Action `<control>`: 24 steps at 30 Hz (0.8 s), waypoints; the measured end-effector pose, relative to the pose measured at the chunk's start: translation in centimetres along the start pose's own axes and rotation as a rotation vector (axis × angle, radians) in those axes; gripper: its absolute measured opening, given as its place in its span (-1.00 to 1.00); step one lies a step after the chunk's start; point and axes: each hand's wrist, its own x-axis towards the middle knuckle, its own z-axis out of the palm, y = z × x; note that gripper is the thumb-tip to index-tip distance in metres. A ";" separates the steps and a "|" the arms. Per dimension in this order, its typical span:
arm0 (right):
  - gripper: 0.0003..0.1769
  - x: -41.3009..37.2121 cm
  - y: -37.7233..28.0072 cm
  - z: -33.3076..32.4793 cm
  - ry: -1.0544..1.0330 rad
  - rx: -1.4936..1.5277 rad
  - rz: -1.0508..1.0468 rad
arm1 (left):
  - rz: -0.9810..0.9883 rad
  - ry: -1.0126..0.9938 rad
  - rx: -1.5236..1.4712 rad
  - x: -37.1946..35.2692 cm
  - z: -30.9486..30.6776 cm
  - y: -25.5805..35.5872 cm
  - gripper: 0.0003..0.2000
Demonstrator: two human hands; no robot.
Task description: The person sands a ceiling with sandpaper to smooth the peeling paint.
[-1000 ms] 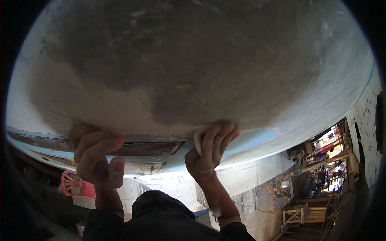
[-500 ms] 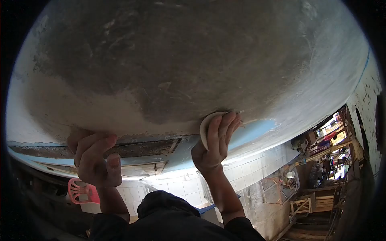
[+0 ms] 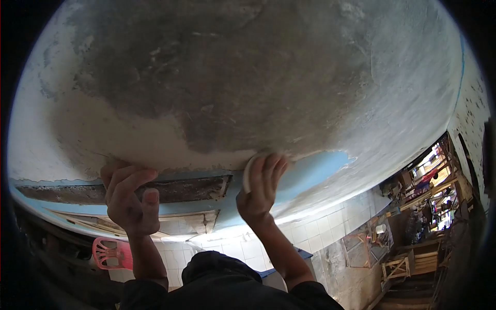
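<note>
My left hand (image 3: 132, 199) rests its bent fingertips against the wall surface at the upper edge of a dark recessed strip (image 3: 199, 189); its thumb stands apart and nothing shows in it. My right hand (image 3: 261, 188) presses a thin, pale, rounded pad (image 3: 248, 175) to the wall, its fingers over the pad. The pad touches the wall where a beige patch (image 3: 150, 137) meets light blue paint (image 3: 323, 170). Above both hands spreads a large dark grey, rough patch (image 3: 248, 77).
Low on the left is a red plastic chair (image 3: 112, 253). White tiles (image 3: 320, 222) line the area behind my right arm. Wooden frames and crates (image 3: 413, 263) stand at the lower right, near cluttered shelving (image 3: 429, 181). A dark cap (image 3: 219, 266) shows at bottom centre.
My right hand and the pad have moved left and slightly down along the wall. My left hand appears a little further right, as the whole view has shifted slightly.
</note>
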 end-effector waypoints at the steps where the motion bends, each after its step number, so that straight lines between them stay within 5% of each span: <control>1: -0.56 -1.1 0.2 0.4 0.001 -0.065 -0.054 | 0.011 0.007 -0.003 0.1 0.0 -0.1 -0.69; 5: -0.53 0.8 1.8 -1.3 -0.040 -0.104 -0.161 | 0.001 0.018 -0.005 -0.1 0.2 -0.1 -0.69; 9: -0.53 3.0 1.1 -2.0 0.060 -0.021 0.017 | -0.027 0.048 -0.038 -0.4 0.6 -0.2 -0.68; 16: -0.56 0.7 2.8 -1.6 -0.050 -0.126 -0.132 | 0.006 0.012 -0.010 0.0 0.2 0.1 -0.68; 21: -0.54 5.2 1.9 -2.5 0.170 -0.060 0.030 | -0.075 0.080 -0.087 -0.6 1.0 0.0 -0.67; 24: -0.43 -0.1 0.3 -0.7 -0.040 -0.008 0.028 | 0.026 0.040 -0.007 0.0 0.7 -0.1 -0.67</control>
